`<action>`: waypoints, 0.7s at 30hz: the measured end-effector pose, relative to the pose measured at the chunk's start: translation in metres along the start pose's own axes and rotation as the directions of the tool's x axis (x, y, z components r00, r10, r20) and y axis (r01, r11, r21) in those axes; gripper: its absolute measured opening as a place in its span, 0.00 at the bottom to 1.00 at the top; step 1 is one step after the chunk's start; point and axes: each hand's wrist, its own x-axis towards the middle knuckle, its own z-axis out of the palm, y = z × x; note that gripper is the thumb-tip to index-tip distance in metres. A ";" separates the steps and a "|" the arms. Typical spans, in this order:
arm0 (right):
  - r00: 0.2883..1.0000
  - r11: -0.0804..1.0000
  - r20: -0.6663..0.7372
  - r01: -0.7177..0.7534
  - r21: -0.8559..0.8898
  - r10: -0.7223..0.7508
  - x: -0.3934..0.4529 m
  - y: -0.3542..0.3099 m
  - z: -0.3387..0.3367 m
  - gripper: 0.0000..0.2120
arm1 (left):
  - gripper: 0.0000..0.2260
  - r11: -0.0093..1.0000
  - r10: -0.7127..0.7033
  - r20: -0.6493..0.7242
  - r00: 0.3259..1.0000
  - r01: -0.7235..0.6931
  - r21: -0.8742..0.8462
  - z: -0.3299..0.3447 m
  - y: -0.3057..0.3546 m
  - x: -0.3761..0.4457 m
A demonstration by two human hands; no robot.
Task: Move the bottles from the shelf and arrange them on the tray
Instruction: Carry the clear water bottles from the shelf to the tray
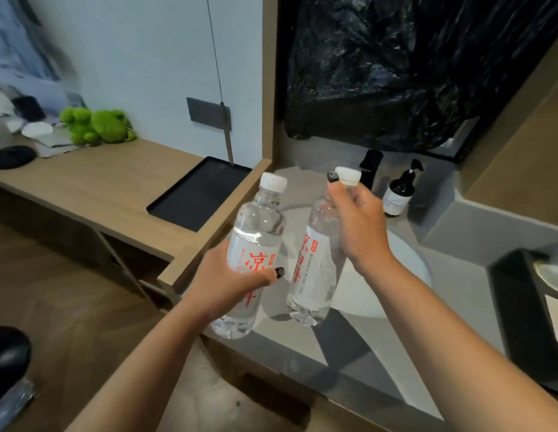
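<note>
I hold two clear water bottles with white caps and red-lettered white labels. My left hand grips the left bottle around its lower body, tilted a little to the right. My right hand holds the right bottle by its neck just under the cap, so it hangs upright over the grey counter. The black rectangular tray lies up and to the left of both bottles on the wooden desk, with nothing on it.
A wooden divider edge runs between desk and grey counter. A white sink basin, a black tap and a dark pump bottle sit behind my right hand. A green plush toy lies far left. A black box stands at right.
</note>
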 end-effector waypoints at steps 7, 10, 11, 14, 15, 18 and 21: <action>0.997 0.998 0.061 -0.045 -0.042 0.047 0.034 -0.001 0.073 0.12 | 0.24 0.997 -0.030 0.037 0.999 0.033 -0.070 -0.059 -0.020 0.052; 0.997 0.998 0.054 -0.052 -0.043 0.055 0.044 0.000 0.110 0.12 | 0.19 0.998 -0.032 0.045 0.998 0.034 -0.053 -0.086 -0.033 0.076; 0.997 0.997 0.048 -0.060 -0.048 0.063 0.047 0.001 0.122 0.11 | 0.16 0.999 -0.028 0.040 0.999 0.030 -0.041 -0.096 -0.037 0.085; 0.995 0.994 0.026 -0.091 -0.055 0.092 0.053 0.003 0.162 0.10 | 0.14 0.997 -0.028 0.040 0.999 0.031 -0.068 -0.128 -0.054 0.107; 0.995 0.994 0.013 -0.095 -0.059 0.096 0.054 0.004 0.177 0.10 | 0.15 0.996 -0.022 0.052 0.998 0.026 -0.083 -0.141 -0.061 0.115; 0.992 0.989 -0.062 -0.111 -0.095 0.106 0.058 0.005 0.221 0.08 | 0.16 0.998 0.026 0.120 0.992 -0.019 -0.062 -0.185 -0.082 0.140; 0.991 0.982 -0.093 -0.105 -0.154 0.092 0.061 0.004 0.267 0.10 | 0.21 0.998 0.058 0.173 0.983 -0.062 0.019 -0.230 -0.100 0.167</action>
